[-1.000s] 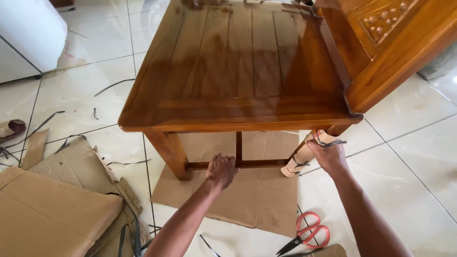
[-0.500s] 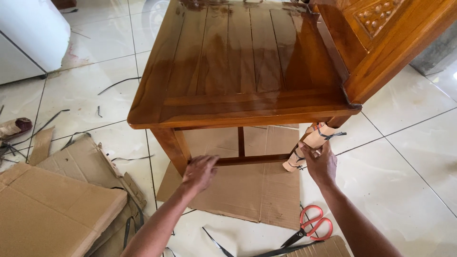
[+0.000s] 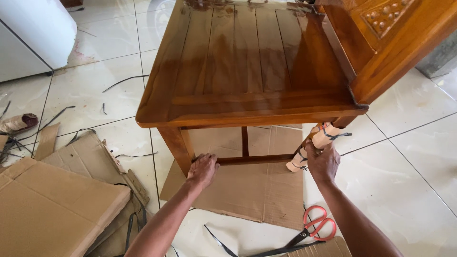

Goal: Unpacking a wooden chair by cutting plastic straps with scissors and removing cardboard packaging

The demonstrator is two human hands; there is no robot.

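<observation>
A glossy brown wooden chair [image 3: 247,62] with a slatted seat stands on a sheet of cardboard [image 3: 252,190]. My left hand [image 3: 202,170] rests on the low front crossbar [image 3: 257,159], beside the bare left front leg [image 3: 178,147], fingers curled over the bar. My right hand [image 3: 322,162] grips the right front leg, which is still wrapped in cardboard packing [image 3: 314,145] bound with black straps.
Red-handled scissors [image 3: 316,226] lie on the tiled floor near my right forearm. Torn cardboard sheets [image 3: 52,204] are piled at the left. Cut black straps [image 3: 124,82] are scattered about. A white appliance [image 3: 33,33] stands at the upper left.
My view has shifted, so the chair sits further right. My left hand moved left along the crossbar toward the left leg and now grasps it. My right hand stays on the wrapped leg.
</observation>
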